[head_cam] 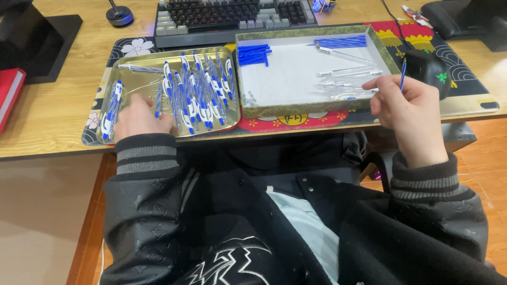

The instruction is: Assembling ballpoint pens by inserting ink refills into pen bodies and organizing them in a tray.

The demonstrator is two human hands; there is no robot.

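A person in a black jacket with grey striped cuffs sat at a pale wooden desk (53, 113), seen from above.

The left hand (141, 117) rested inside a shallow gold-coloured metal tray (132, 55) on the left, fingers curled down among a loose heap of blue-and-white ballpoint pens (198, 92). Its fingertips touched the pens at the tray's near edge; whether its grip was clamped on any 1 pen could not be told.

The right hand (404, 103) was raised just beside the right edge of a shallow rectangular cardboard box lid with a white floor and olive patterned rim (296, 79). Its grip was together on a thin blue pen refill (404, 74), held upright between thumb and fingers, tip pointing up.

Inside the box lid lay 2 groups of blue refills: a bundle (253, 54) at the far left corner and a row (340, 41) along the far edge. Several clear plastic pen barrels (346, 79) lay scattered on the right side, near the right hand.

Tray and box lid sat side by side, touching, on a patterned desk mat of black, red and gold (296, 121). Behind them was a dark mechanical keyboard (232, 13). A black computer mouse (430, 68) sat just beyond the right hand. A red book (8, 92) lay at the desk's far left edge.
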